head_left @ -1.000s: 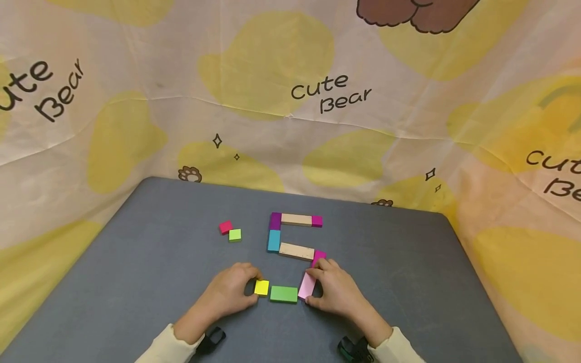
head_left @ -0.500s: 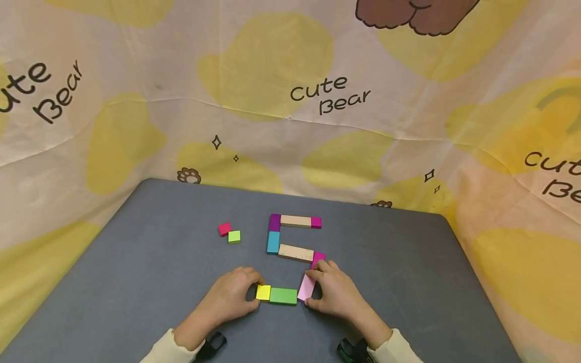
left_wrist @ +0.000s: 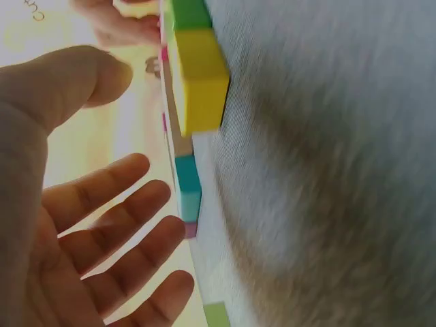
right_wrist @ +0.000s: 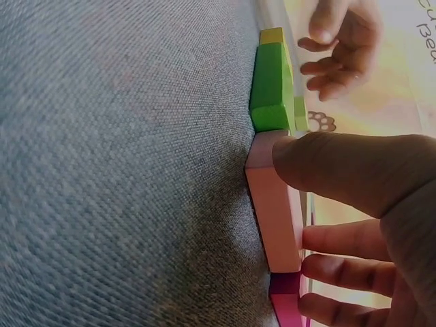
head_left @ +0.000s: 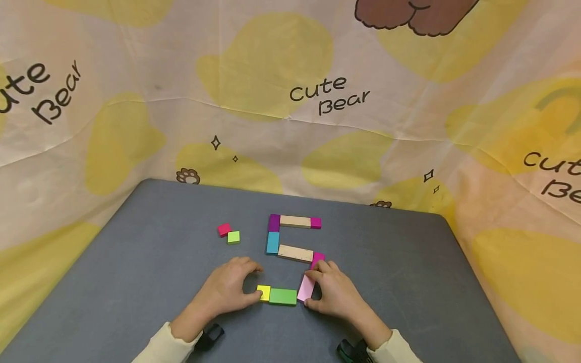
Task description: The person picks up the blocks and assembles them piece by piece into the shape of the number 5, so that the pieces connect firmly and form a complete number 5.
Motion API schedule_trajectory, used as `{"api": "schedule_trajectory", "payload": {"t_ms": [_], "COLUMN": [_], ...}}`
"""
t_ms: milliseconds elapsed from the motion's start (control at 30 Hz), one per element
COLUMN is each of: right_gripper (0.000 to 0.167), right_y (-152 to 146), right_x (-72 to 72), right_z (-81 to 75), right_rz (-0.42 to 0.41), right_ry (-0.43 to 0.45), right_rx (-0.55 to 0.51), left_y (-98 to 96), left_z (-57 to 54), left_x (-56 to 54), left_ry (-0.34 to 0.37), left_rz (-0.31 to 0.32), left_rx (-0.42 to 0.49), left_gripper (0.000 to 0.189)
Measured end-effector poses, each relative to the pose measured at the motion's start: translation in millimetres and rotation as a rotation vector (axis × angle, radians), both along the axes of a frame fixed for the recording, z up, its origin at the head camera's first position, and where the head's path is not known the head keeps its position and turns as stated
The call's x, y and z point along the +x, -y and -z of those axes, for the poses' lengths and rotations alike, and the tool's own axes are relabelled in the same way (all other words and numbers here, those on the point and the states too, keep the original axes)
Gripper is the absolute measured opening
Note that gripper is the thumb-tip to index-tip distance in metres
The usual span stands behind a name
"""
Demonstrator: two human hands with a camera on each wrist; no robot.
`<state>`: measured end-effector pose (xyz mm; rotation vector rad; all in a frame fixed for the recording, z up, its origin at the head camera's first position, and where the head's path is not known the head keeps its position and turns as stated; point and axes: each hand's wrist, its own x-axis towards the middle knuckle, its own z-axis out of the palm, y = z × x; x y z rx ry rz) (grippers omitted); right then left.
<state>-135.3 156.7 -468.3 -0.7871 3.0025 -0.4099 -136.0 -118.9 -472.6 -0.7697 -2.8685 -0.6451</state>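
In the head view the left hand hovers by the yellow block, thumb and fingers spread apart; the left wrist view shows a gap between them and the block. The yellow block stands end to end with a green block. My right hand holds the light pink block, its thumb on the near end and fingertips along the far part. Beyond the pink block lies a magenta block, partly covered by the fingers, then a wooden block.
The row continues with a blue block, a purple block, another wooden block and a small magenta block. Off to the left, a red cube and a lime cube touch on the grey table. A printed cloth hangs behind.
The yellow block has slid right and nearer, up against the green block. The left hand has let go of it and lifted a little. The right hand stays on the pink block.
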Motion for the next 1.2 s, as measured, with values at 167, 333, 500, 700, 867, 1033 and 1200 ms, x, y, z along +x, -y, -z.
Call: {"api": "schedule_trajectory", "payload": {"t_ms": [167, 333, 500, 700, 867, 1033, 1200], "right_gripper": [0.056, 0.056, 0.055, 0.055, 0.056, 0.056, 0.055], "right_y": [0, 0, 0, 0, 0, 0, 0], "right_x": [0.3, 0.3, 0.6, 1.4, 1.3, 0.6, 0.5], "right_z": [1.2, 1.7, 0.6, -0.2, -0.2, -0.1, 0.4], "right_rz": [0.000, 0.000, 0.000, 0.000, 0.002, 0.000, -0.006], "right_ry": [0.005, 0.005, 0.001, 0.001, 0.003, -0.004, -0.016], "right_rx": [0.002, 0.008, 0.004, 0.001, 0.001, 0.001, -0.007], "left_y": [6.3, 12.1, 17.6, 27.9, 36.3, 40.5, 43.0], "left_z": [-3.9, -5.9, -5.2, -0.2, 0.3, -1.8, 1.3], "left_x": [-10.0, -18.5, -27.4, -42.8, -56.2, -66.6, -74.1], "left_ry": [-0.022, -0.054, -0.052, -0.099, -0.089, -0.057, -0.053], "left_rz": [-0.035, -0.049, -0.082, -0.180, -0.221, -0.243, -0.245], "left_rx": [0.001, 0.026, 0.041, 0.018, 0.003, -0.030, -0.044], "left_gripper": [0.041, 0.040, 0.041, 0.043, 0.044, 0.044, 0.042]}}
